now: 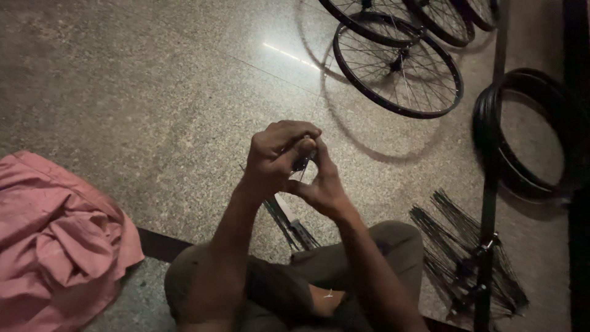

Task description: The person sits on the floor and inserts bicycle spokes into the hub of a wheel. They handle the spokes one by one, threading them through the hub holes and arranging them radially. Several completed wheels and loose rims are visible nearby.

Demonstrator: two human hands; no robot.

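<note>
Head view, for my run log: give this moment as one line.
left hand: grips small part | right hand: pinches same part | spokes: under hands | wheel: on floor

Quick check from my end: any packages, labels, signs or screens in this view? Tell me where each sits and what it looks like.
None in view. Only the stone floor, spoked bicycle wheels at top right, a stack of black rims at right, loose black spokes at lower right, a pink cloth at left, and both hands, left hand and right hand, around a small dark part.
</note>
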